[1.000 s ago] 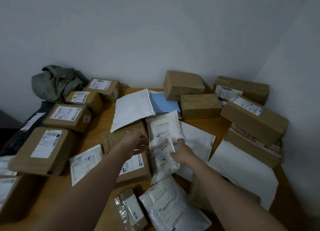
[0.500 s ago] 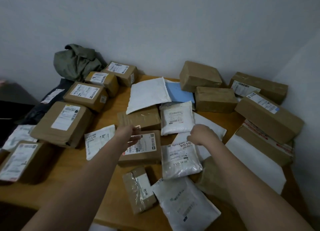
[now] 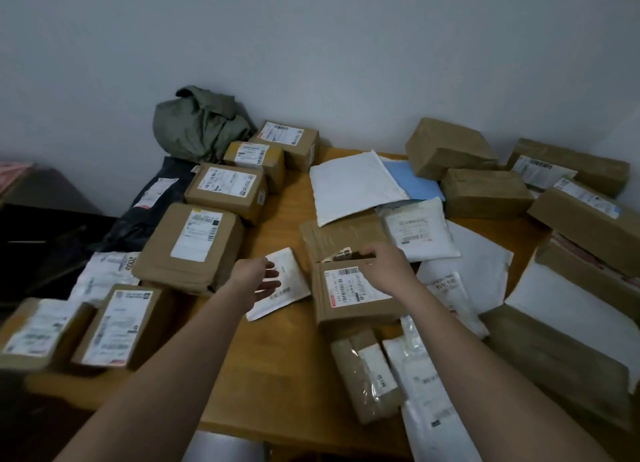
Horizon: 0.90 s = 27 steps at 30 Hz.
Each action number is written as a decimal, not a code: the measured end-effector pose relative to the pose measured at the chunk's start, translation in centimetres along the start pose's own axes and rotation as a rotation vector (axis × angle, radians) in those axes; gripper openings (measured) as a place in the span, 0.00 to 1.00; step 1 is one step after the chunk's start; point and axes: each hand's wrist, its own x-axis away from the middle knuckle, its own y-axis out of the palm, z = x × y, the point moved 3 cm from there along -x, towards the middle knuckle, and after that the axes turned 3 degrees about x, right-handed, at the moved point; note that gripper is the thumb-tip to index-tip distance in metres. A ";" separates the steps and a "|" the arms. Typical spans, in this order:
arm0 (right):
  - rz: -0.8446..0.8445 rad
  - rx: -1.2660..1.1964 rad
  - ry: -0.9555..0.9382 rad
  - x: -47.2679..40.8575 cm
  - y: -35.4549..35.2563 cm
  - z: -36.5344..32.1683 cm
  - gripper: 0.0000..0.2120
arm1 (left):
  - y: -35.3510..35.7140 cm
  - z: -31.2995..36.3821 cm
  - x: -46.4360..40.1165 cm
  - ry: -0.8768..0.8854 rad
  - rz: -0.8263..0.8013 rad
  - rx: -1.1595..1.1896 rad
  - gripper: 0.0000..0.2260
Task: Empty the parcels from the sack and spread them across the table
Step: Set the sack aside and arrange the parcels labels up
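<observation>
The crumpled green sack (image 3: 201, 129) lies against the wall at the table's back left. Parcels cover the wooden table (image 3: 280, 215): brown boxes, white mailers, a blue mailer (image 3: 414, 184). My right hand (image 3: 386, 266) curls its fingers over the far edge of a labelled brown box (image 3: 353, 293) in the middle. Behind that box lies a flat brown padded envelope (image 3: 341, 234). My left hand (image 3: 258, 278) hangs with relaxed straight fingers over a small white mailer (image 3: 289, 286), holding nothing.
A row of labelled boxes (image 3: 192, 245) runs down the left side, with a black bag parcel (image 3: 149, 202) beyond the table's left edge. Larger boxes (image 3: 585, 226) are stacked at the right against the wall. White poly bags (image 3: 420, 375) lie at the front edge.
My right hand left the white poly bag and moved left onto the labelled brown box's far edge. My left hand moved slightly left over the small white mailer. The view turned left.
</observation>
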 end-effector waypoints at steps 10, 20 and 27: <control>-0.345 -0.027 -0.098 0.9 12.7 -7.1 0.21 | -8.1 -5.3 -2.7 -0.145 -0.021 -0.027 0.06; -0.469 0.416 -0.077 0.4 20.8 -6.8 0.38 | -11.0 -9.7 -3.9 -0.182 -0.022 0.007 0.05; -0.369 0.326 -0.171 0.4 19.3 -9.4 0.25 | -12.9 -9.6 -3.9 -0.154 0.038 -0.040 0.05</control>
